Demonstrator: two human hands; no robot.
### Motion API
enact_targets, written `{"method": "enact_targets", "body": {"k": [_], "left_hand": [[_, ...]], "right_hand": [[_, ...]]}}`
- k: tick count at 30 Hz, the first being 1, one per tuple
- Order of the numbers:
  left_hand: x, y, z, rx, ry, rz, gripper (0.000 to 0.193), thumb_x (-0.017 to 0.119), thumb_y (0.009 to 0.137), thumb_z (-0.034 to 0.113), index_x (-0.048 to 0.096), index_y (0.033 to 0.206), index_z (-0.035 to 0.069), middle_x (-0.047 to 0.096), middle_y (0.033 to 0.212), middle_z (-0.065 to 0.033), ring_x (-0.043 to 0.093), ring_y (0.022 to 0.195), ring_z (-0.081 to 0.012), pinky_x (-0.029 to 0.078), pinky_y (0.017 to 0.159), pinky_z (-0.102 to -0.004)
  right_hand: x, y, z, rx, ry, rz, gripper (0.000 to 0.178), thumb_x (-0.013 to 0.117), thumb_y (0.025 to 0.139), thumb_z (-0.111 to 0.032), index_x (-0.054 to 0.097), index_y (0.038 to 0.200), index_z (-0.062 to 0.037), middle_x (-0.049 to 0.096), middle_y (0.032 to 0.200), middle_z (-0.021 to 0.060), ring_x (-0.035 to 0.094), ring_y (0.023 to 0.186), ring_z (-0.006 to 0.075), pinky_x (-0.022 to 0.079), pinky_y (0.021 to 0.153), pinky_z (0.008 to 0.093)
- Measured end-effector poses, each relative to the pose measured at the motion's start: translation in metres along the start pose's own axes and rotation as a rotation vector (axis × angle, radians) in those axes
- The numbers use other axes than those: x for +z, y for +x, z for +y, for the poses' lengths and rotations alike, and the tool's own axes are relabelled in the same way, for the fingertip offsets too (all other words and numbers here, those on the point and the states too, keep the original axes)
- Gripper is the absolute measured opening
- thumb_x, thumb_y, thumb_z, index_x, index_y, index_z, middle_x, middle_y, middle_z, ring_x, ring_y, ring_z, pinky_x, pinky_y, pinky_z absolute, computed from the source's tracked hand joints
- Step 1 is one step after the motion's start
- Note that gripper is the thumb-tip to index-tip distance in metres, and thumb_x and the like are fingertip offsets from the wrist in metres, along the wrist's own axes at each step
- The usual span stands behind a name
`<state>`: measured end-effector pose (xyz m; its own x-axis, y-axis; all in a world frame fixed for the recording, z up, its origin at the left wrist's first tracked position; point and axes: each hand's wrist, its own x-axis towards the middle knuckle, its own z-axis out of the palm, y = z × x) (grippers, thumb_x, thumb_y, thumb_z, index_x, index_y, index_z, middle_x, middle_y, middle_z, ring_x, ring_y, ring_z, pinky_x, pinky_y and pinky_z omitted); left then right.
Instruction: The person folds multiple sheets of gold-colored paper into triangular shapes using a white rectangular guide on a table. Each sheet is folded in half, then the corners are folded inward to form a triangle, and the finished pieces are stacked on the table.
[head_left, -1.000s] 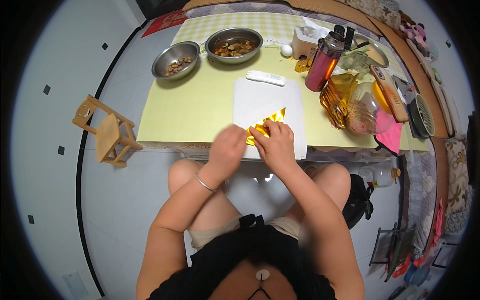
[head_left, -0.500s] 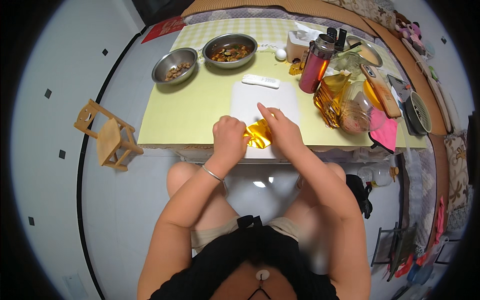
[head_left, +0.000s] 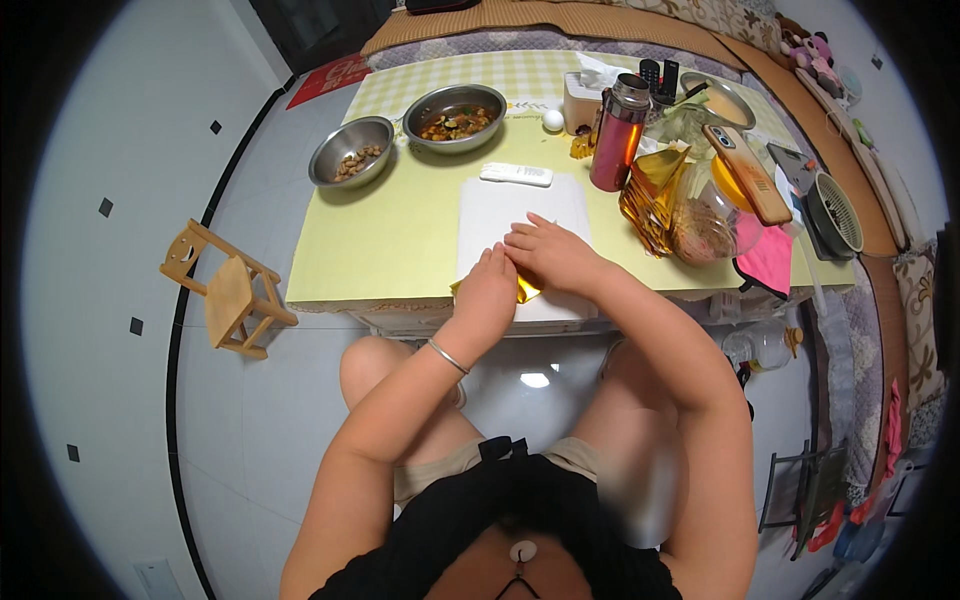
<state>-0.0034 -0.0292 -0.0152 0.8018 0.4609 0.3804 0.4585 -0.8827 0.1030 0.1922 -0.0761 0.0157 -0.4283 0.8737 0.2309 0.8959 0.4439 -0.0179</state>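
Note:
A sheet of gold foil paper [head_left: 527, 289] lies at the front edge of the table, on a white rectangular sheet or board [head_left: 484, 218]. My left hand [head_left: 487, 292] rests over the foil with its fingers stretched forward, covering most of it. Above and beside it, my right hand [head_left: 553, 258] lies flat, fingers extended to the left, its fingertips meeting the left hand's. Gold corners show between and beside the hands; the rest of the foil is hidden. A white elongated object [head_left: 516, 175] sits at the far edge of the white sheet.
Two steel bowls of food [head_left: 455, 140] [head_left: 350, 180] stand at the back left. To the right are a red flask [head_left: 617, 140], a stack of gold foil [head_left: 652, 205], a plastic container [head_left: 700, 230] and a phone [head_left: 745, 172]. A small wooden chair [head_left: 230, 295] stands left of the table.
My hands have come together over the foil. The left one moved right and flattened its curled fingers; the right one turned leftward and lowered, so less foil shows. The view shifted slightly.

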Motion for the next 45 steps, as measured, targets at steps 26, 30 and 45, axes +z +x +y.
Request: {"method": "enact_targets", "body": {"k": [26, 30, 45], "left_hand": [[-0.01, 0.007, -0.02, 0.026, -0.104, -0.139, 0.065, 0.054, 0.1, 0.038, 0.042, 0.152, 0.001, 0.035, 0.161, -0.0214, 0.032, 0.15, -0.0395, 0.026, 0.121, -0.0541], [-0.015, 0.003, -0.029, 0.084, -0.187, -0.102, 0.073, 0.061, 0.096, 0.041, 0.041, 0.152, -0.001, 0.036, 0.16, -0.0229, 0.033, 0.15, -0.0384, 0.026, 0.122, -0.0513], [-0.015, -0.01, -0.061, -0.067, -0.489, 0.251, 0.021, 0.069, 0.081, 0.002, 0.073, 0.102, 0.003, 0.071, 0.103, -0.0124, 0.065, 0.099, -0.0302, 0.052, 0.088, -0.0392]], "right_hand": [[0.02, -0.03, -0.052, 0.758, 0.069, 0.071, 0.083, 0.059, 0.093, -0.054, 0.039, 0.155, -0.0031, 0.03, 0.165, 0.0203, 0.024, 0.155, 0.0333, 0.015, 0.122, 0.0617], [0.02, -0.048, -0.041, 0.627, 0.15, 0.139, 0.082, 0.063, 0.092, -0.051, 0.04, 0.154, -0.0031, 0.033, 0.163, 0.019, 0.027, 0.154, 0.0324, 0.017, 0.123, 0.0581], [0.005, -0.056, -0.042, 0.481, 0.174, 0.469, 0.022, 0.07, 0.079, -0.01, 0.068, 0.1, -0.0062, 0.068, 0.107, 0.0073, 0.061, 0.104, 0.03, 0.046, 0.095, 0.0447]]}}
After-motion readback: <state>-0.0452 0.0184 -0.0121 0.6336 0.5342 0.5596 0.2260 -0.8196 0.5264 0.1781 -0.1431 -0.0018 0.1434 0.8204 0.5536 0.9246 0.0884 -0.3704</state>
